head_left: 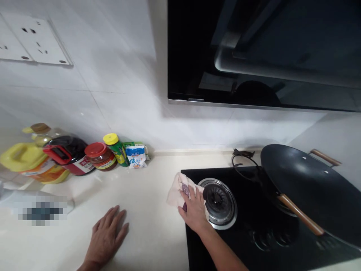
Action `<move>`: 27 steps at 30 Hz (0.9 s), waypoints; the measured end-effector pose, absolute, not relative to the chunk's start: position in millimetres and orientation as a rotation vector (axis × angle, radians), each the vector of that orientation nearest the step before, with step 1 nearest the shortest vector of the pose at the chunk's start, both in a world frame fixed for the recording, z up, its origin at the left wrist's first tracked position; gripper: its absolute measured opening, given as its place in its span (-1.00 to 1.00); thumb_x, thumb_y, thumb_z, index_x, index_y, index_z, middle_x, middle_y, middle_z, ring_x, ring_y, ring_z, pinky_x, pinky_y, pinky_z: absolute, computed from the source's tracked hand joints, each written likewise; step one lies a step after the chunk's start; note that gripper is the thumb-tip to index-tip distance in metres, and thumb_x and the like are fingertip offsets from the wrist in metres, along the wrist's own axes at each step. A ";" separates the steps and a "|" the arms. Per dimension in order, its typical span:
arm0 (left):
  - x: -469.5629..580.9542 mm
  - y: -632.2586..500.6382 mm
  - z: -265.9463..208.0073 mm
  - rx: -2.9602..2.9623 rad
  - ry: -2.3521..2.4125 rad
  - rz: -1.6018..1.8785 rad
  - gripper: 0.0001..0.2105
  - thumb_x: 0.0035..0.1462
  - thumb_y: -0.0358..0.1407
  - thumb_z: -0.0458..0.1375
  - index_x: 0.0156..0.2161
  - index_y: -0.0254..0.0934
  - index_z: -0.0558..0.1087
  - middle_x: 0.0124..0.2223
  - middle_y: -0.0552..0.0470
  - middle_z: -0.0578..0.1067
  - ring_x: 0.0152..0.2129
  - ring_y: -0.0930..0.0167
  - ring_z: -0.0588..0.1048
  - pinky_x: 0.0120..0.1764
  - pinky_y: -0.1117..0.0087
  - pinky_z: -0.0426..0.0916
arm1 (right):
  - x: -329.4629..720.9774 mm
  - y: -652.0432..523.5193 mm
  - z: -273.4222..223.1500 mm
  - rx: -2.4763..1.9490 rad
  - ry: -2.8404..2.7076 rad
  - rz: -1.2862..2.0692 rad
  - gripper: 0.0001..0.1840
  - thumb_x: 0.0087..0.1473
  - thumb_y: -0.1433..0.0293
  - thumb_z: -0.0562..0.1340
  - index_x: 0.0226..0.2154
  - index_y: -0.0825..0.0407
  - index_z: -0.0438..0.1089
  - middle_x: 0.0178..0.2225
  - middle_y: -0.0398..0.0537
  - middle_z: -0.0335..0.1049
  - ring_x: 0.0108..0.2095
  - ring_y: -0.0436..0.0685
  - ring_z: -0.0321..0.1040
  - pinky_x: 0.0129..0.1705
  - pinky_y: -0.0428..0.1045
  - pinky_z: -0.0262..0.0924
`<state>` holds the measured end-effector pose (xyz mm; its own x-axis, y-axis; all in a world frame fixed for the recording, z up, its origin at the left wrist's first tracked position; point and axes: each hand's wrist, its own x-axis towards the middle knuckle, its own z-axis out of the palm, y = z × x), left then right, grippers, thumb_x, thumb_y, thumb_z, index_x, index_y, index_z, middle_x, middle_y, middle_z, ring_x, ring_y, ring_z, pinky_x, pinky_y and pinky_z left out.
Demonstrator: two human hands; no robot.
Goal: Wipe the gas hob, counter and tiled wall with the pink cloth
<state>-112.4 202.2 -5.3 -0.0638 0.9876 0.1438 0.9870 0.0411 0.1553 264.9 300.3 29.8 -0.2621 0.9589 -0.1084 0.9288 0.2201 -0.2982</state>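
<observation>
A person's right hand (194, 209), fingers spread, lies over a soft, crumpled, pale pink cloth (175, 192) with a purple patch. The cloth straddles the smooth cream counter (152, 226) and the left edge of a glossy black hob (248, 218), beside a round metal burner (219, 201). The left hand (105, 237) rests palm down on the counter, fingers slightly apart. A wide, dark, bowl-shaped wok (307, 184) stands at right.

The head camera looks forward and steeply down at the counter (152, 233) and stove (245, 209).
</observation>
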 end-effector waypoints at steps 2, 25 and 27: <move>-111.0 202.9 -2.1 2.140 2.269 0.307 -0.45 0.33 0.00 -0.09 0.19 -0.25 0.49 0.37 -0.23 0.38 0.33 0.09 0.28 0.28 -0.03 0.20 | 274.8 274.1 25.3 -1.802 -2.380 0.491 -0.21 0.23 -0.05 0.23 0.44 -0.39 0.10 0.52 -0.11 -0.14 0.47 0.55 -0.23 0.42 0.43 -0.25; -116.0 205.0 -10.8 2.204 2.259 0.350 -0.45 0.36 0.01 -0.13 0.21 -0.25 0.45 0.37 -0.28 0.36 0.34 0.06 0.27 0.24 -0.08 0.24 | 496.4 231.7 46.7 -1.792 -2.531 0.151 -0.32 -0.04 0.61 0.06 0.10 -0.13 0.45 0.27 -0.07 0.37 0.44 0.29 -0.06 0.40 0.48 -0.32; -116.3 205.1 -11.5 2.200 2.256 0.358 -0.44 0.36 0.01 -0.13 0.21 -0.26 0.46 0.37 -0.28 0.36 0.34 0.06 0.27 0.24 -0.08 0.24 | 500.8 229.9 49.2 -1.843 -2.499 0.060 -0.36 0.02 0.62 0.05 0.04 -0.18 0.51 0.30 -0.10 0.35 0.45 0.31 -0.10 0.38 0.48 -0.26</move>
